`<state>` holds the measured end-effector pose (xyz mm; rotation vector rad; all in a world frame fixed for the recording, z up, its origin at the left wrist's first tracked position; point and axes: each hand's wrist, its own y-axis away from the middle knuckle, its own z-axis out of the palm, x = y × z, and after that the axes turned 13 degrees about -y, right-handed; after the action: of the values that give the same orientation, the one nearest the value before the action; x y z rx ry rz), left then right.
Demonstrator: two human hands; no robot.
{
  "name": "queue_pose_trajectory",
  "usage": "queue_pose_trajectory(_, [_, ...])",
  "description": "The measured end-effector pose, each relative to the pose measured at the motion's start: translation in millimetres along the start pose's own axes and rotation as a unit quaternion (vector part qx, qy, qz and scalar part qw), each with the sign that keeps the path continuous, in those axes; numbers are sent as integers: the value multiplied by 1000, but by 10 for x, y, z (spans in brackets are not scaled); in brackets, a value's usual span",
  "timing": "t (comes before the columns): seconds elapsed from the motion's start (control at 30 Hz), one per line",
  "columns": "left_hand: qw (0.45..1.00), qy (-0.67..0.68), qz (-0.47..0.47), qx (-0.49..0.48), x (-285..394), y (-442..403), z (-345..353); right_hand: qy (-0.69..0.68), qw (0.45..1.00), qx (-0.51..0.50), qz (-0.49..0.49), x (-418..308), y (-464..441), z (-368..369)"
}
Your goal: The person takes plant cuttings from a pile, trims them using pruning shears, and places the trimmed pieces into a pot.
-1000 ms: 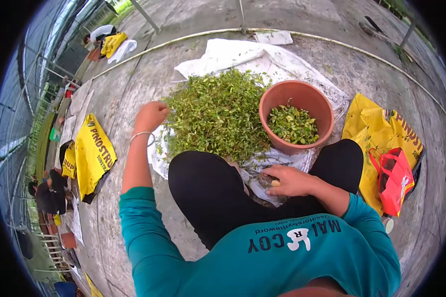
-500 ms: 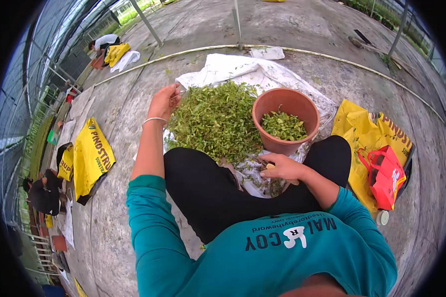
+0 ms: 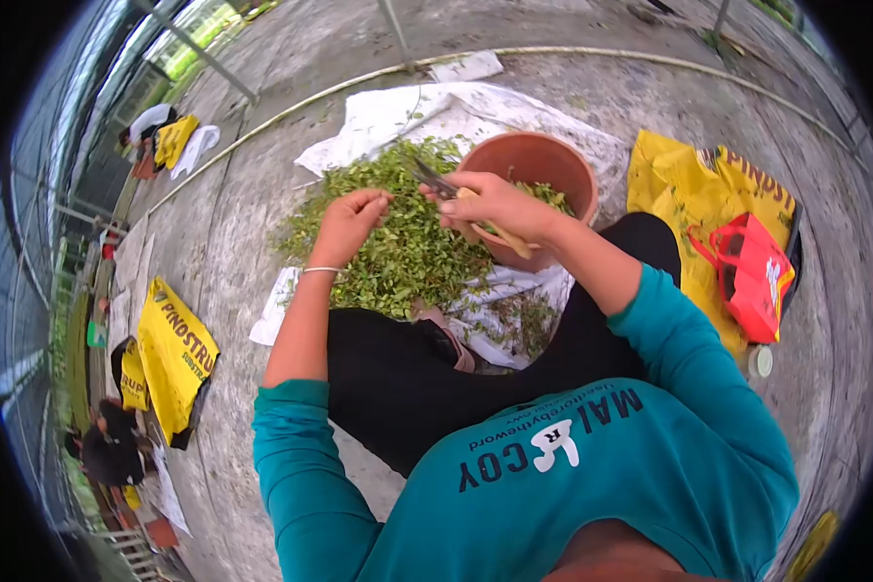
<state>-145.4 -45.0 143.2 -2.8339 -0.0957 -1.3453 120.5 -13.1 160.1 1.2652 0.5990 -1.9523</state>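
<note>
My right hand grips pruning shears with dark blades and a pale yellowish handle. The blades point left over a heap of cut leafy green stems. Close to the blade tips, my left hand, with a bracelet at its wrist, is closed in a pinch; whatever lies between its fingertips is too small to make out. Behind my right hand stands a terracotta-coloured plastic pot with green cuttings inside, partly hidden by the hand.
A white sheet lies beneath the heap and pot. Yellow sacks and a red bag lie at right, another yellow sack at left. Two people crouch farther left. A pale pipe crosses the ground behind.
My right hand has risen from my lap with the shears to above the heap. My left hand has moved right and nearer to me, toward the blades. The view has shifted slightly.
</note>
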Motion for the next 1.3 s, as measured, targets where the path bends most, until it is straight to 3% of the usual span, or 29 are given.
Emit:
queue_pose_trajectory(0.1, [994,-59,-2,-88,95,82,191,-9,1000,8,-18,245,-76,-105])
queue_pose_trajectory(0.23, [958,-244,80,-127,285,121,289,2,1000,0,8,281,-135,-166])
queue_pose_trajectory(0.4, [967,-202,101,-114,70,19,348,-72,997,8,-18,293,-183,-213])
queue_pose_trajectory(0.57, [961,-211,139,-112,148,44,366,-54,998,-1,-21,289,-192,-248])
queue_pose_trajectory(0.73, [969,-228,24,-95,238,52,219,-85,993,71,-48,163,-182,-394])
queue_pose_trajectory(0.9, [977,-194,3,-87,-13,3,98,-140,973,116,-144,82,-199,-683])
queue_pose_trajectory(1.1, [986,-159,-35,-48,-207,-27,-62,-152,974,93,-141,-20,-58,-732])
queue_pose_trajectory(1.23, [953,-299,-36,-30,-303,-15,-221,-153,963,108,-194,-67,15,-741])
queue_pose_trajectory(1.3, [936,-352,-5,10,-460,-29,-351,-130,973,86,-170,-47,47,-755])
